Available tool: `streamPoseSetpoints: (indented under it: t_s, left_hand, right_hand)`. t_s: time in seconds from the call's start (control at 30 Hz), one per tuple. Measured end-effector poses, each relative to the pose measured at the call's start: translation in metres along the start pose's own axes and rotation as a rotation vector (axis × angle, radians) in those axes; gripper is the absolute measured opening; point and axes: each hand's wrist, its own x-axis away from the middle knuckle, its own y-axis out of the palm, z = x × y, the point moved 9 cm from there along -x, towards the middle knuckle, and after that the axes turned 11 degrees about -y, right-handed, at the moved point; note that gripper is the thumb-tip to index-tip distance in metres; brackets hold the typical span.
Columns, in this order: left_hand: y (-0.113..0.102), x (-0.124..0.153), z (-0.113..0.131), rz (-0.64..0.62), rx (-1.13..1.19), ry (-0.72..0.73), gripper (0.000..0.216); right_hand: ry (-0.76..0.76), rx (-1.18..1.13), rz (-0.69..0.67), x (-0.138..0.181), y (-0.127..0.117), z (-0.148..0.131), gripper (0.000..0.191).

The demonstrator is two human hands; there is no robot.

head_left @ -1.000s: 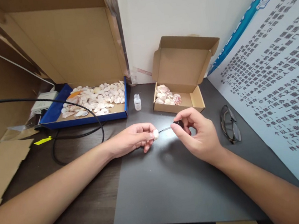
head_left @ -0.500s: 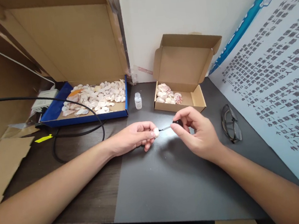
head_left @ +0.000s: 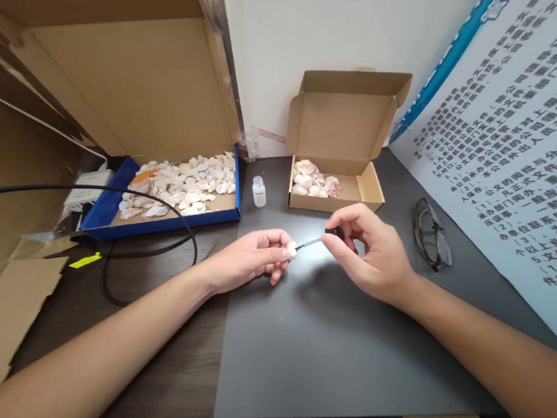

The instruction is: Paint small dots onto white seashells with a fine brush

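My left hand [head_left: 254,260] pinches a small white seashell [head_left: 292,249] between thumb and fingers above the dark table mat. Held by its black cap in my right hand [head_left: 368,249] is a thin brush [head_left: 310,242], whose dark tip meets the shell's right side. Behind the hands stands a small clear bottle [head_left: 259,192] with a white label and no cap on it. To its left, a blue-edged box [head_left: 169,223] holds many pale shells. On its right, a smaller cardboard box [head_left: 328,204] contains several shells, one of them pinkish.
A pair of glasses [head_left: 431,235] lies to the right of my right hand. A black cable [head_left: 194,245] loops over the table near my left forearm. Cardboard pieces [head_left: 22,305] lie at far left, and a printed sheet [head_left: 504,163] lines the right side.
The shell has turned a little in my left fingers, and the brush has shifted slightly against it. The whole view has moved a little; both hands keep their holds.
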Motion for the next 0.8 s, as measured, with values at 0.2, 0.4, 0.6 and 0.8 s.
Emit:
streamPoseSetpoints:
  t_s: [0.2, 0.4, 0.6, 0.8]
  left_hand:
    - [-0.0001, 0.0002, 0.0008, 0.0, 0.004, 0.003, 0.022]
    - [0.0008, 0.0003, 0.0027, 0.004, 0.001, 0.007, 0.023]
    - [0.0015, 0.0007, 0.0026, -0.002, -0.006, 0.008, 0.022]
    - [-0.0003, 0.0004, 0.0015, 0.006, 0.008, 0.007, 0.024]
  right_hand:
    - [0.033, -0.032, 0.029, -0.001, -0.0015, 0.0031, 0.008]
    - [0.071, -0.074, 0.055, -0.0001, -0.0015, 0.0068, 0.008]
    - [0.072, -0.072, 0.055, -0.0007, -0.003, 0.0064, 0.008]
    - [0.079, -0.058, 0.018, -0.0002, 0.0009, 0.0067, 0.009]
